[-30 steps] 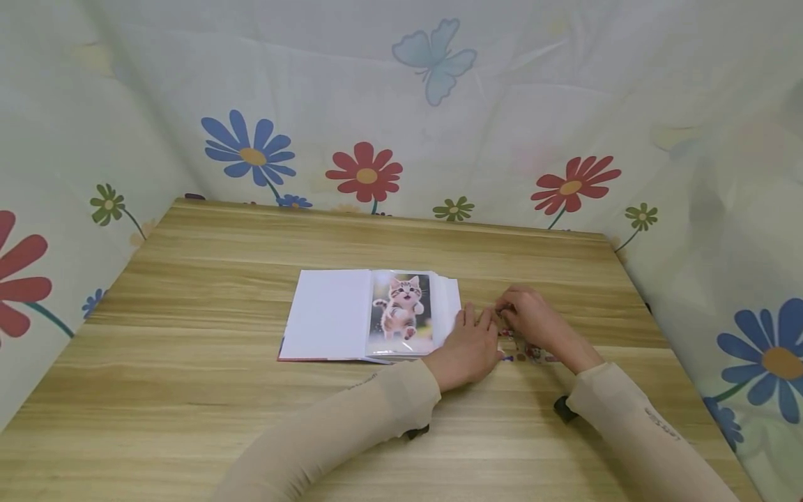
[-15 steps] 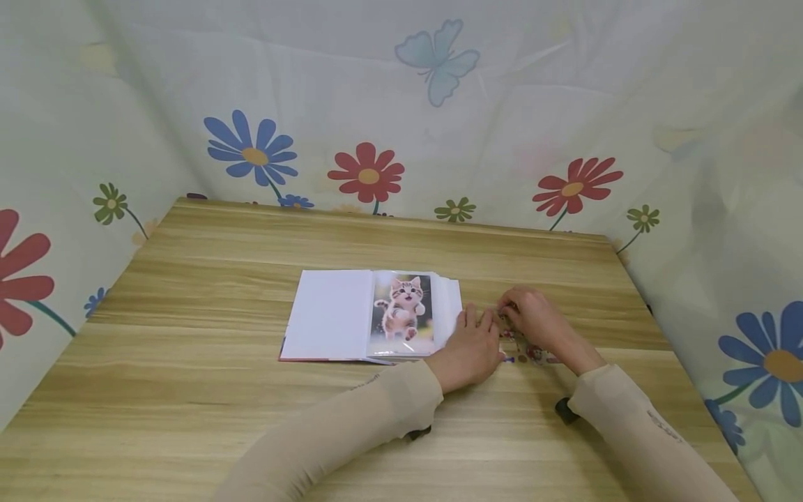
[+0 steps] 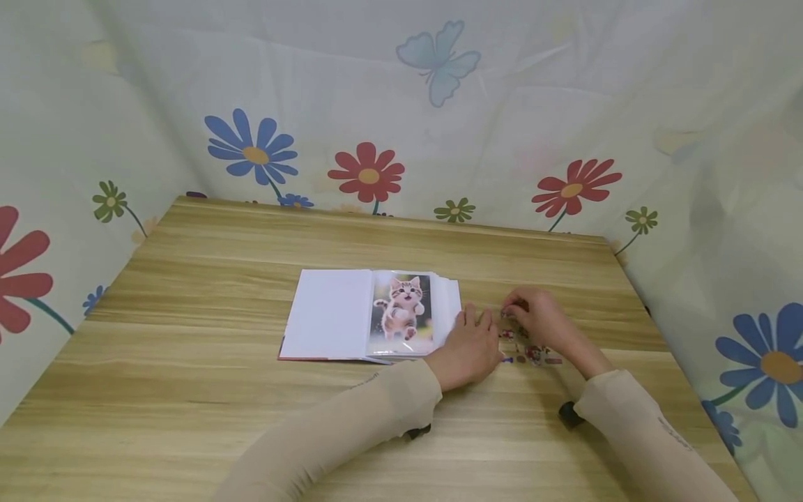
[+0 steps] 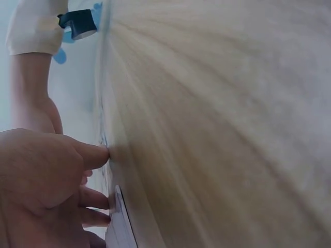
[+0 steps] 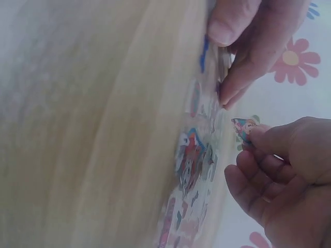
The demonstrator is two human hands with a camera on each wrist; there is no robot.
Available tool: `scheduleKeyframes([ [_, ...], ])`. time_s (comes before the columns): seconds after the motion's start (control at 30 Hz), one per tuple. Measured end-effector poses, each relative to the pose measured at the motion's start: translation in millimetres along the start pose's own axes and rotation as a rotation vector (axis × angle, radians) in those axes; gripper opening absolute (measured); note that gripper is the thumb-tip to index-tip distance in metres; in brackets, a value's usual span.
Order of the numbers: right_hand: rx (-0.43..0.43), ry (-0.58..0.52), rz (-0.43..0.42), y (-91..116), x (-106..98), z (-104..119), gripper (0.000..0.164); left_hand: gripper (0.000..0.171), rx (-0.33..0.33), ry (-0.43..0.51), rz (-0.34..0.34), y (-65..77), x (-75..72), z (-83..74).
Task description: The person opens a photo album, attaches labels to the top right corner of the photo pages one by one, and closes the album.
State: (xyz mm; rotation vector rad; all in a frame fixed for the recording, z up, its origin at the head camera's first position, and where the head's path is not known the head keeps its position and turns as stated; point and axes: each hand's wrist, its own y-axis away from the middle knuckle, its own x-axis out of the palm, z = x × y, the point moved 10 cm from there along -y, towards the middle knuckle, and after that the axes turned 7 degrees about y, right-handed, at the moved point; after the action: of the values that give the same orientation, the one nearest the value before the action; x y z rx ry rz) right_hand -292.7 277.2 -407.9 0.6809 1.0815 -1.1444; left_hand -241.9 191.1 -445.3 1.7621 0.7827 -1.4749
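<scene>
A clear sticker sheet (image 3: pixel 534 355) with small colourful figures lies on the table to the right of an open photo album (image 3: pixel 332 314). My left hand (image 3: pixel 469 350) rests on the sheet's left part, fingers extended, covering some of it. In the right wrist view, my right hand (image 5: pixel 292 178) pinches a small colourful sticker (image 5: pixel 241 126) between thumb and forefinger. That sticker is held up off the sheet. The album shows a blank white inside cover on the left and a kitten photo (image 3: pixel 402 315) in a plastic sleeve on the right.
Both hands are over a wood-grain table (image 3: pixel 188 293), with a curtain (image 3: pixel 301 70) printed with flowers and a butterfly behind and beside it. The album's page stack (image 3: pixel 446 300) lies close to the left fingertips. Dark wrist mounts (image 3: pixel 569 415) stick out under the sleeves.
My right hand has drawn slightly to the right, away from the left fingertips, and more of the sticker sheet shows. The left hand and the album stay in place.
</scene>
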Motion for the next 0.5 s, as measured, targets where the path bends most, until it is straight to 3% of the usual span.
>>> scheduleKeyframes([
  [0.5, 0.064, -0.096, -0.006, 5.3, -1.2, -15.4, 0.005, 0.07, 0.003, 0.032, -0.003, -5.6, 2.5, 3.6],
])
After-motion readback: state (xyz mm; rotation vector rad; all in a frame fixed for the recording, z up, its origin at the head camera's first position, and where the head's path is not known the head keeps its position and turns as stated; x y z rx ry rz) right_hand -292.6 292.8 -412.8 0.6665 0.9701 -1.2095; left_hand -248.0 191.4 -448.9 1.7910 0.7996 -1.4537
